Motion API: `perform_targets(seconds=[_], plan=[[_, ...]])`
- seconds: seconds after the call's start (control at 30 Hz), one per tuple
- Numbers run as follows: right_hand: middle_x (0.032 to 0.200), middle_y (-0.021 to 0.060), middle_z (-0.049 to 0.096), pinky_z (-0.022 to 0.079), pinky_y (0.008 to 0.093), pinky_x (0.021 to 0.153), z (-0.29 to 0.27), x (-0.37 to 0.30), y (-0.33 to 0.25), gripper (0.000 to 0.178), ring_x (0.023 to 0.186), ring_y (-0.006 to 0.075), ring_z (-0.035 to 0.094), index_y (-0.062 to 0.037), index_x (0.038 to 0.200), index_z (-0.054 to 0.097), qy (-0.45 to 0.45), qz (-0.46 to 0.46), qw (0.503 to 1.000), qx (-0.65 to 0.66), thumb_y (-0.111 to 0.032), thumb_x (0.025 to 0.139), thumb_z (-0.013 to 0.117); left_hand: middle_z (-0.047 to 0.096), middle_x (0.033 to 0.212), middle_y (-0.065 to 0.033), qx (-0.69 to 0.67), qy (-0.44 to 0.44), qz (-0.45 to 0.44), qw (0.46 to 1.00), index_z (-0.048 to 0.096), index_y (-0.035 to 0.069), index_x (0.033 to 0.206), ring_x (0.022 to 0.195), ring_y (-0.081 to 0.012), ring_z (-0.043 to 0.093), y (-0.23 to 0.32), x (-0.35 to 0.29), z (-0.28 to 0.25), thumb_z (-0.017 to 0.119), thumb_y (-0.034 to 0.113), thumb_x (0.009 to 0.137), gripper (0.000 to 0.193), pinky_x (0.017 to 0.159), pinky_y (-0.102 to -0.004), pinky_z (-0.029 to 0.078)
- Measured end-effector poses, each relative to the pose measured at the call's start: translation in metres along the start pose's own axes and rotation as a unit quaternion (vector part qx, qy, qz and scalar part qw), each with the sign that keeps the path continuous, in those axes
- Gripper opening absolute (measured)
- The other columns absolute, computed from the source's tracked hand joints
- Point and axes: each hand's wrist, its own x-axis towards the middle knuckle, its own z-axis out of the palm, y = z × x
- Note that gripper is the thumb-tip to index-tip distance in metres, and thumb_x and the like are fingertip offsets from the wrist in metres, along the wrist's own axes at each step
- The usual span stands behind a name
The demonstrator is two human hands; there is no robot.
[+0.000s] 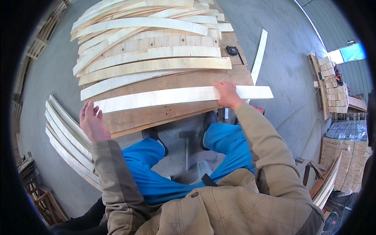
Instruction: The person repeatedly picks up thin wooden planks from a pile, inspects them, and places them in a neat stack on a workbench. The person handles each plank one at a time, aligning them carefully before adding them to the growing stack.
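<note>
A long, pale wooden plank (pixel 164 97) lies crosswise in front of me, over the near part of a brown board surface (pixel 156 116). Near its right end, my right hand (pixel 228 95) is wrapped over the plank. At the opposite end is my left hand (pixel 94 121), its curled fingers against the plank's tip. Part of that grip is hidden by the hand itself. Beyond the plank, a stack of similar pale planks (pixel 156 65) covers the board surface, some crossing at angles.
A black tape measure (pixel 232 50) sits by the stack's right side. One plank (pixel 259 56) leans or lies off the right edge. More planks (pixel 68 135) rest at left. Between my feet stands a hammer-shaped tool (pixel 187 147). Bundled timber (pixel 333 84) is stacked far right.
</note>
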Motion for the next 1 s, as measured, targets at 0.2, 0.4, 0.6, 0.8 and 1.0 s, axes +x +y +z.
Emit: perform_targets(seconds=[0.2, 0.4, 0.6, 0.8, 1.0], plan=[[0.125, 0.0113, 0.063, 0.040, 0.0516, 0.110, 0.047, 0.006, -0.013, 0.059, 0.127, 0.0349, 0.058, -0.0157, 0.127, 0.069, -0.038, 0.003, 0.999, -0.005, -0.013, 0.070, 0.082, 0.070, 0.104, -0.0022, 0.045, -0.164, -0.017, 0.985, 0.072, 0.004, 0.115, 0.096, -0.0116, 0.063, -0.021, -0.029, 0.033, 0.074, 0.015, 0.099, 0.019, 0.084, -0.0265, 0.051], [0.124, 0.0107, 0.062, 0.037, 0.0502, 0.112, 0.073, 0.011, -0.012, 0.061, 0.125, 0.0332, 0.057, -0.0140, 0.128, 0.067, -0.004, 0.000, 1.000, 0.006, -0.008, 0.069, 0.082, 0.069, 0.102, -0.0034, 0.132, -0.245, 0.024, 0.960, 0.070, -0.003, 0.115, 0.095, -0.0095, 0.062, -0.017, -0.053, 0.050, 0.072, 0.011, 0.100, 0.021, 0.087, -0.0241, 0.052], [0.130, 0.0093, 0.061, 0.036, 0.0513, 0.115, 0.075, 0.017, -0.010, 0.082, 0.130, 0.0322, 0.055, -0.0135, 0.137, 0.061, 0.012, -0.014, 0.999, -0.050, -0.016, 0.063, 0.095, 0.069, 0.102, -0.0032, 0.182, -0.290, 0.019, 0.939, 0.069, -0.004, 0.117, 0.092, -0.0083, 0.063, -0.016, -0.060, 0.056, 0.073, 0.010, 0.099, 0.023, 0.082, -0.0237, 0.054], [0.135, 0.0082, 0.060, 0.035, 0.0517, 0.116, 0.074, 0.018, -0.012, 0.089, 0.134, 0.0303, 0.053, -0.0137, 0.140, 0.059, -0.014, -0.005, 1.000, -0.024, -0.017, 0.060, 0.097, 0.070, 0.103, -0.0069, 0.241, -0.362, 0.009, 0.901, 0.067, -0.004, 0.121, 0.092, -0.0107, 0.065, -0.021, -0.068, 0.059, 0.076, 0.010, 0.096, 0.031, 0.080, -0.0265, 0.056], [0.139, 0.0082, 0.059, 0.032, 0.0573, 0.118, 0.080, 0.019, -0.012, 0.089, 0.137, 0.0317, 0.051, -0.0126, 0.141, 0.059, -0.026, -0.001, 0.999, -0.018, -0.016, 0.061, 0.097, 0.070, 0.113, -0.0115, 0.336, -0.401, 0.082, 0.848, 0.067, -0.003, 0.124, 0.096, -0.0176, 0.067, -0.023, -0.077, 0.063, 0.077, 0.012, 0.094, 0.035, 0.086, -0.0315, 0.058]])
